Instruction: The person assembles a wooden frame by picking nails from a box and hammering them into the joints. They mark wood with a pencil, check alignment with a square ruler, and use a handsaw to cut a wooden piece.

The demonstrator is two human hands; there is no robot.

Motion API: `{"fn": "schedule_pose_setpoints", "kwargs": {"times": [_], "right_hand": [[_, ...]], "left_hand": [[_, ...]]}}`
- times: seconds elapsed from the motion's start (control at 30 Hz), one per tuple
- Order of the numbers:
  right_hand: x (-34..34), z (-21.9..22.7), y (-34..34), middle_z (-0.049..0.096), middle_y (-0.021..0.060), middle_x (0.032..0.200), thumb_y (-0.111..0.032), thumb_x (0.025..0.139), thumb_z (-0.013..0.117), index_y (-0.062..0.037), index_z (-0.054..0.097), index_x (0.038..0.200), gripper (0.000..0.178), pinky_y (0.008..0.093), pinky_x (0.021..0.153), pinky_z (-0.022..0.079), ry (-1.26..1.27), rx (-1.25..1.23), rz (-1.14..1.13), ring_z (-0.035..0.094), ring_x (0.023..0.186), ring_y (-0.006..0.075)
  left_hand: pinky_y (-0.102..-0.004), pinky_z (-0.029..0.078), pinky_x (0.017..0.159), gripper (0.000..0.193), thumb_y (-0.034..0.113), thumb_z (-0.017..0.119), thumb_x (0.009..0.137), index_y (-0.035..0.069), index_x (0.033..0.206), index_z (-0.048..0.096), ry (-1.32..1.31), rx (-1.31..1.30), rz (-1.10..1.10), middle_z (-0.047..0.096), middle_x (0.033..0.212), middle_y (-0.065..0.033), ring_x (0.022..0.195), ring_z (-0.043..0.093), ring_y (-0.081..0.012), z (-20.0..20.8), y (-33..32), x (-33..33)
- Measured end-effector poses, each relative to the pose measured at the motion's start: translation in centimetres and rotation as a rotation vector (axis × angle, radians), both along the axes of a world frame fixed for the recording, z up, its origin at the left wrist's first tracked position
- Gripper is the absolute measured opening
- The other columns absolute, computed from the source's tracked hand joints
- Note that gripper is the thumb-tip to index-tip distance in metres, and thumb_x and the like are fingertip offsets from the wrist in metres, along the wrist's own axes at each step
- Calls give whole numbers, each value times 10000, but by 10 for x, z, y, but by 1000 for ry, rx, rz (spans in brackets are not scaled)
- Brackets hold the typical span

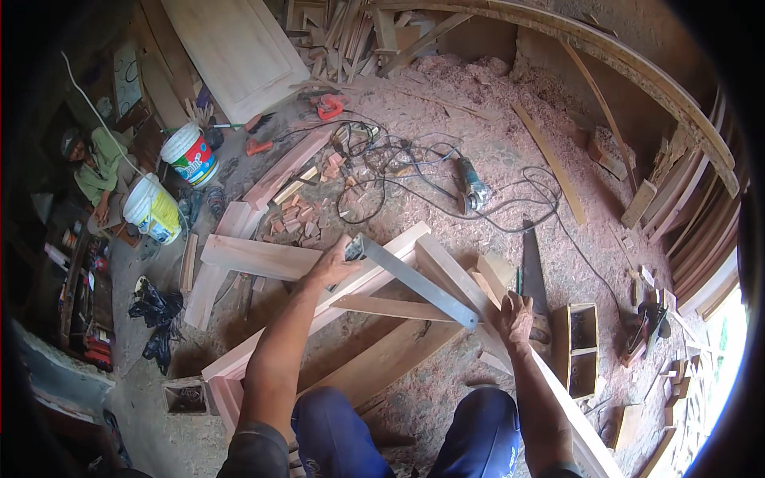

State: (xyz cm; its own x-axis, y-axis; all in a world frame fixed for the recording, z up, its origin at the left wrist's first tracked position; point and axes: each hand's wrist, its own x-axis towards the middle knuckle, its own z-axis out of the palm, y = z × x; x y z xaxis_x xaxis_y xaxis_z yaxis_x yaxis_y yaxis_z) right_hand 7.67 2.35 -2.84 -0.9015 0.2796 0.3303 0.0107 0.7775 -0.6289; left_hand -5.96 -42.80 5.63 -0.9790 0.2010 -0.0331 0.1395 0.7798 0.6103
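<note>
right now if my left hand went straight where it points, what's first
Your left hand, past the try square it holds, would probably meet the black cable on the floor or pass above it; depth is unclear.

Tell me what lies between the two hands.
In the head view, a metal square extends from the left hand toward the right hand, over pale timber.

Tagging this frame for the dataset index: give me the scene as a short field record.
left hand: grips one end of a metal square
right hand: a thin green stick at its fingers, grip unclear
workpieces: pale timbers, crossing
tools on floor: handsaw, angle grinder
floor: wood shavings
left side: two buckets, another person
</note>
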Motion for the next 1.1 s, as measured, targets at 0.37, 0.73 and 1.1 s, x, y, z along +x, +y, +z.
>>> {"fn": "schedule_pose_setpoints", "kwargs": {"times": [0.37, 0.73, 1.1], "right_hand": [[-6, 18, -8, 590, 264, 1053, -258, 1027, 566, -23, 685, 1144, 288, 504, 831, 493, -104, -140, -81, 602, 948, 444], [-10, 12, -7, 600, 252, 1086, -257, 1019, 592, -26, 670, 1178, 291, 490, 847, 510, -163, -254, -130, 632, 973, 433], [-9, 32, -9, 596, 207, 1062, -210, 1005, 613, -52, 665, 1206, 261, 435, 773, 516, -212, -329, -181, 636, 864, 355]], "left_hand": [[-459, 472, 1044, 608, 396, 673, 939, 100, 1444, 508, 78, -79, 133, 608, 1345, -249, 1221, 598, -415, -84, 68, -76], [-402, 488, 999, 489, 372, 601, 1005, 52, 1373, 562, 42, 198, 70, 674, 1239, -192, 1149, 641, -304, -104, 62, -102], [-593, 393, 1015, 523, 422, 429, 1035, 219, 1517, 424, 181, -405, 229, 583, 1368, -149, 1205, 542, -409, -65, 121, -68]]}}
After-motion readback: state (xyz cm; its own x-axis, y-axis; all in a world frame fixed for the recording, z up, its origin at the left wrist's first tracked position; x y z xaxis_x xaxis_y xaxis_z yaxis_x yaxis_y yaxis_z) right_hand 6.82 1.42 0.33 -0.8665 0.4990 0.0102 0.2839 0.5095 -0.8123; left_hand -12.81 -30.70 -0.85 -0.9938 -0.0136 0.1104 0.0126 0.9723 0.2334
